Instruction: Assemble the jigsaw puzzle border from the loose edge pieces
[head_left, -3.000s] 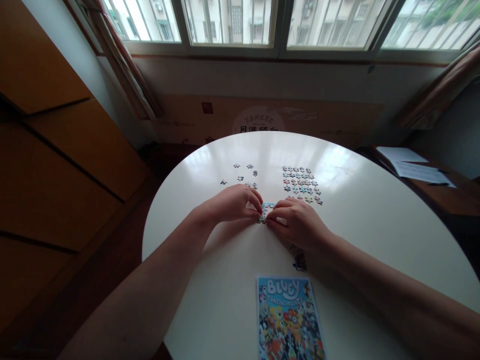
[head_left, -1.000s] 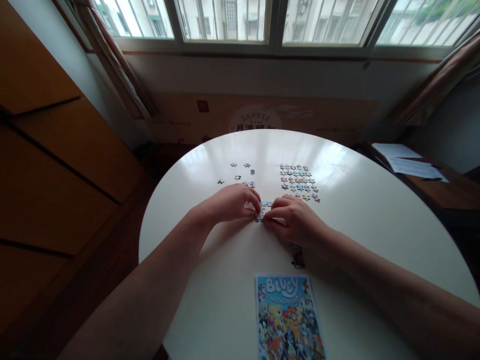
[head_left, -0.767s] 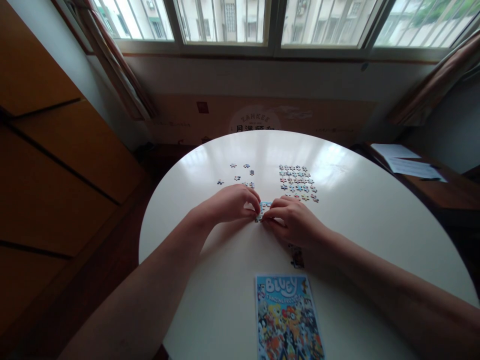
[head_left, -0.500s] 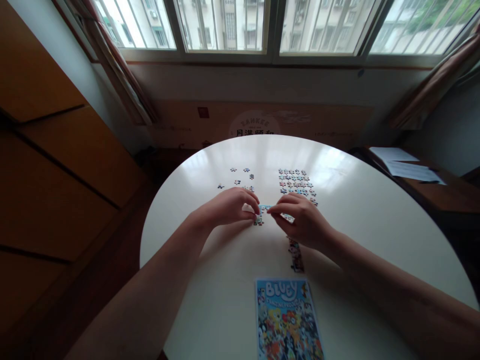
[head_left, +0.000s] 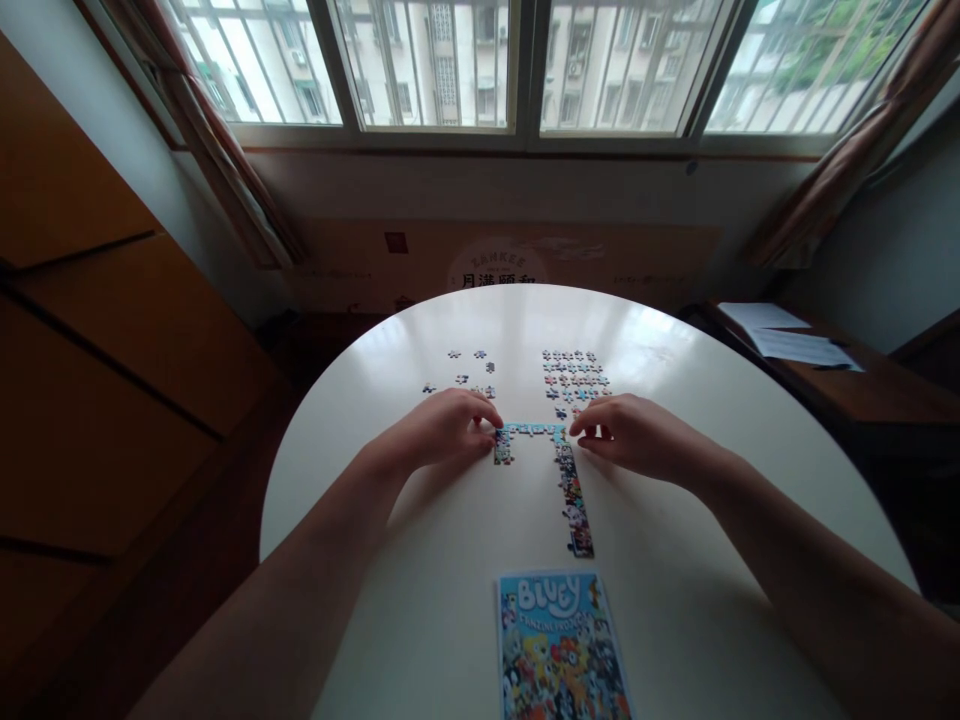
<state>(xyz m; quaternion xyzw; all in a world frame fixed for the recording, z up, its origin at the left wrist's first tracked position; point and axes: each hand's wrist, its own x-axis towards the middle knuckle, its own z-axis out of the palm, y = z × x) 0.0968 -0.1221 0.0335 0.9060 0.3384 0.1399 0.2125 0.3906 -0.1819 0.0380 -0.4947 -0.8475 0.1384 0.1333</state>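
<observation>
The partly joined jigsaw puzzle (head_left: 577, 500) lies on the white table, with a top strip, a short left piece and a long right strip. My left hand (head_left: 450, 425) is at its upper left corner, index finger and thumb closed against the edge. At the upper right corner rests my right hand (head_left: 634, 435), its fingers bent and slightly apart, tips close beside the edge, with nothing seen between them. Loose puzzle pieces (head_left: 574, 380) stand in rows behind the right hand. A few other loose pieces (head_left: 462, 379) are scattered behind the left hand.
A colourful picture sheet (head_left: 559, 640) headed "Bluey" lies at the near side of the round white table (head_left: 690, 560). Papers (head_left: 802, 347) rest on a brown desk at the right. Wooden cabinets (head_left: 90, 400) stand at the left, and a window is ahead.
My right hand has moved from over the top strip outward to the puzzle's right corner, uncovering the strip. My left hand stays at the left corner. The camera view has shifted slightly.
</observation>
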